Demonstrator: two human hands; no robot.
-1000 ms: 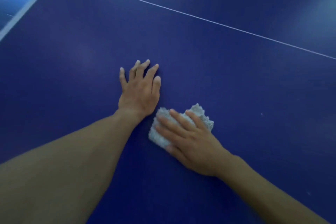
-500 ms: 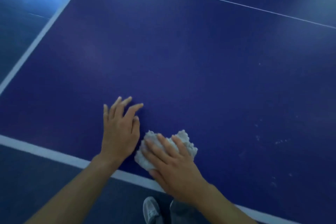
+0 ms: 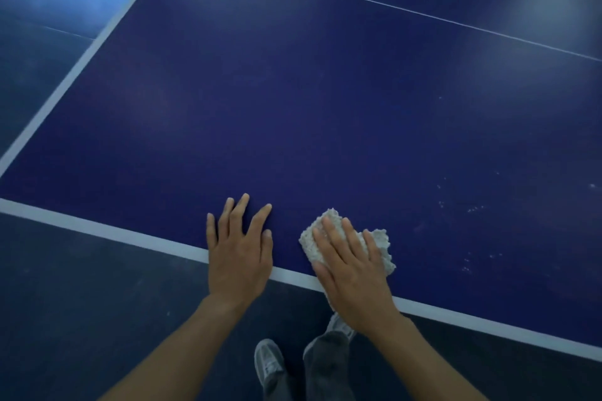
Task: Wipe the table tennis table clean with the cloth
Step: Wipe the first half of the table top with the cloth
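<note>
At the six o'clock edge of the worktop (image 3: 293, 107), both hands lie flat, side by side. The left hand (image 3: 239, 257) rests palm down with its fingers straight and fanned toward twelve o'clock, the heel of the palm over the white border stripe (image 3: 97, 228); its grip is spread and holds nothing. At its three o'clock, a little apart, the right hand (image 3: 353, 273) presses down on the cloth (image 3: 381, 244), fingers straight, slightly parted and pointing toward eleven o'clock, so this grip is also spread flat, not pinching. The cloth lies on the worktop just inside the border stripe, showing beyond the fingertips at eleven o'clock and past the little finger at three o'clock. Both forearms are bare and come in from the bottom of the view. The worktop is a smooth deep-blue board with soft patches of light on it; a second white stripe runs up its nine o'clock side, and a thin white line (image 3: 391, 6) crosses it toward one o'clock. Pale specks (image 3: 472, 208) dot the surface at three o'clock of the cloth. Below the edge is a dark, dull floor (image 3: 65, 303), where a grey shoe (image 3: 268, 361) and a grey trouser leg (image 3: 325, 365) show at six o'clock. The cloth is off-white, nubby and crumpled, with ragged edges.
</note>
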